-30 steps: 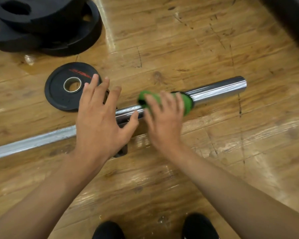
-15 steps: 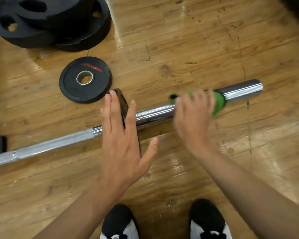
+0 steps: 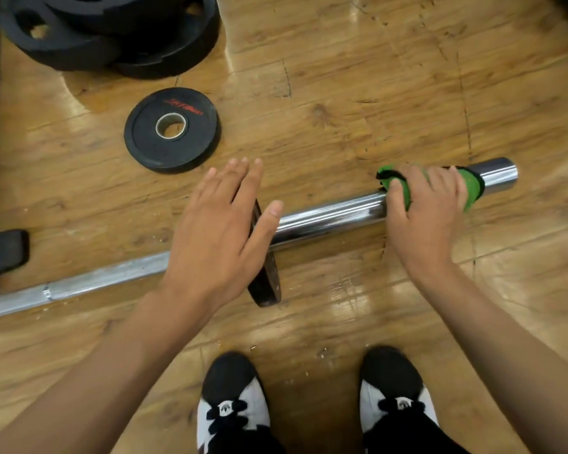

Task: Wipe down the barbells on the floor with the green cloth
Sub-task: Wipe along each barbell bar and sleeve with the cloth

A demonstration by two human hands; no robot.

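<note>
The right hand [image 3: 423,221] clenches a green, black-edged cloth [image 3: 471,191] around the long chrome steel barbell [image 3: 328,217] lying on the wooden floor [image 3: 341,93], while the left hand [image 3: 220,231], fingers straight, presses its thin black plate [image 3: 266,285], apparently to stop it rolling.

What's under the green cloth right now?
The green cloth wraps the barbell's chrome sleeve, which shows on both sides of it. The right hand grips over the cloth. The sleeve's covered stretch is hidden.
</note>
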